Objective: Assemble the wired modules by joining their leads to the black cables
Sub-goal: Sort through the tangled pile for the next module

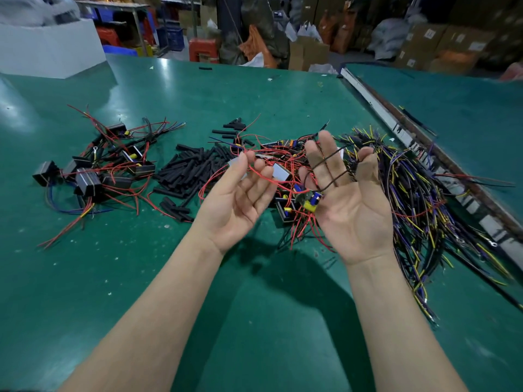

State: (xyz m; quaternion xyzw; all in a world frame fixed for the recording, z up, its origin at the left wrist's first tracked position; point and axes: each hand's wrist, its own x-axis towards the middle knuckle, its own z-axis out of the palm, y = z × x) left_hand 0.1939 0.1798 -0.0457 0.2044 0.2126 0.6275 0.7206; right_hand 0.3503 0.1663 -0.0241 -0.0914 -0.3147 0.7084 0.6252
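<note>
Lying toward the left edge of the green tabletop [119, 278] is a cluster of black boxed modules [87, 179] with red, blue and yellow leads trailing from them. Just right of that cluster sits a heap of short black sleeve pieces [186, 171], with a few more scattered farther back. Raised above the middle of the tabletop, the left hand [240, 202] is palm up with loosely bent fingers; a red lead [266, 178] runs across its fingertips, pinched at the thumb. Between the two hands hangs a small circuit module [310, 200] with blue and yellow parts, above a tangle of red-wired modules [285, 154]. The right hand [351, 199] is palm up, fingers straight and spread, with thin dark wires [328, 171] draped across them. Along the right edge sprawls a big bundle of black cables [418, 199] with yellow and purple cores.
</note>
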